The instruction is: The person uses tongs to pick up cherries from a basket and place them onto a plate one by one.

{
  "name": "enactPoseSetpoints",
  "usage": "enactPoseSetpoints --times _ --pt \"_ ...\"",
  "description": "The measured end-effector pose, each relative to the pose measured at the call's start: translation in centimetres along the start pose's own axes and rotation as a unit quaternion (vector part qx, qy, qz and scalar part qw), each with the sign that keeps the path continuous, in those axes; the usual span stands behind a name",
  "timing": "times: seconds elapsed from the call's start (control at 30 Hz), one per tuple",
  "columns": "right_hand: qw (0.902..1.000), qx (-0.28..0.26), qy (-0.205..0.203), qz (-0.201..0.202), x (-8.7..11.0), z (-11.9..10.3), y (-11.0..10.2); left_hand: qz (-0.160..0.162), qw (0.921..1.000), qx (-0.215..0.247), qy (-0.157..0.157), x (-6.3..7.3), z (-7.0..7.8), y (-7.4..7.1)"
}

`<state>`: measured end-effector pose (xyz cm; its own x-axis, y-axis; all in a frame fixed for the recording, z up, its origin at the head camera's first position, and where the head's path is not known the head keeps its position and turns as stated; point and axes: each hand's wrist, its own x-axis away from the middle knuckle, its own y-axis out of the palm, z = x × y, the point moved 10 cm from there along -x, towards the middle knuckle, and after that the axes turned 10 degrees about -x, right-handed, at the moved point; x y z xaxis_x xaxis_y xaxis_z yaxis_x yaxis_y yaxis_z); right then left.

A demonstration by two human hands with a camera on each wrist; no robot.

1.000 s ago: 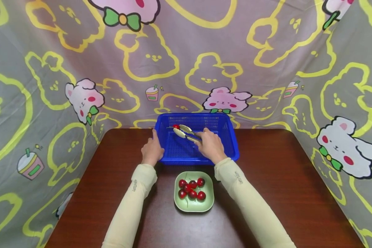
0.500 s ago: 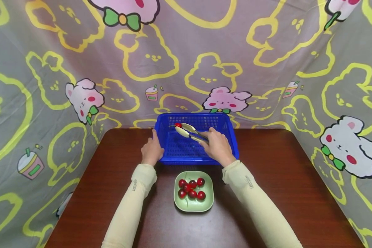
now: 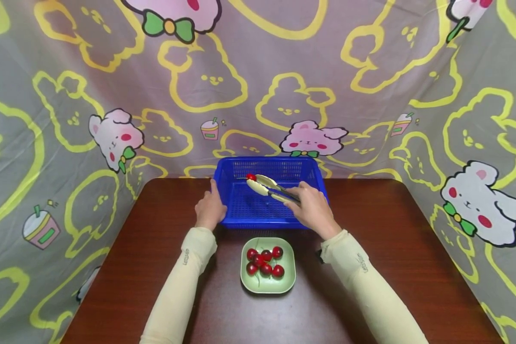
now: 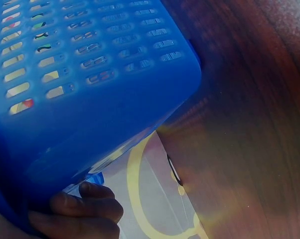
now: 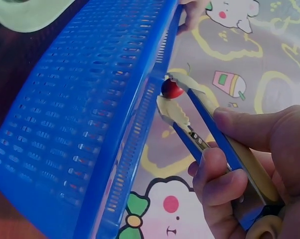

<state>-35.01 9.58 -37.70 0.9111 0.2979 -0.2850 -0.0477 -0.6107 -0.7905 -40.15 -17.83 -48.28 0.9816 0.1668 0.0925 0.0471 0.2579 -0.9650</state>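
Note:
At the left rim of a blue perforated plastic basket (image 3: 264, 224), my left hand (image 3: 210, 209) grips the edge. Curled fingers (image 4: 85, 214) show beneath that rim in the left wrist view. My right hand (image 3: 314, 210) holds kitchen tongs (image 3: 258, 187) with pale cream tips, over the basket's interior. Between the tips sits a red cherry (image 5: 172, 89) with a thin stem, seen close in the right wrist view. Nearer the person, a light green square dish (image 3: 268, 288) holds several cherries (image 3: 265, 270), some with stems.
A dark brown wooden table (image 3: 370, 224) bears everything, with the basket near its far edge. Grey patterned cloth (image 3: 249, 62) hangs behind and at both sides. The dish stands between the two forearms, in front of the basket.
My right hand has moved right and slightly toward the person, carrying the tongs and the cherry slightly rightward. The left hand, basket and dish stay in place.

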Motion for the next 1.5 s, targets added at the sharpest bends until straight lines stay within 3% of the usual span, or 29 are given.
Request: enactPoseSetpoints --times 0.43,1.5 --pt "0.9997 -0.015 0.005 -0.020 2.4 0.2 -1.7 -0.002 1.0000 -0.007 0.001 -0.1 0.0 0.0" --pt "0.9986 0.001 -0.049 -0.021 8.6 -0.5 -5.6 -0.001 1.0000 -0.003 0.003 -0.1 0.1 0.0"
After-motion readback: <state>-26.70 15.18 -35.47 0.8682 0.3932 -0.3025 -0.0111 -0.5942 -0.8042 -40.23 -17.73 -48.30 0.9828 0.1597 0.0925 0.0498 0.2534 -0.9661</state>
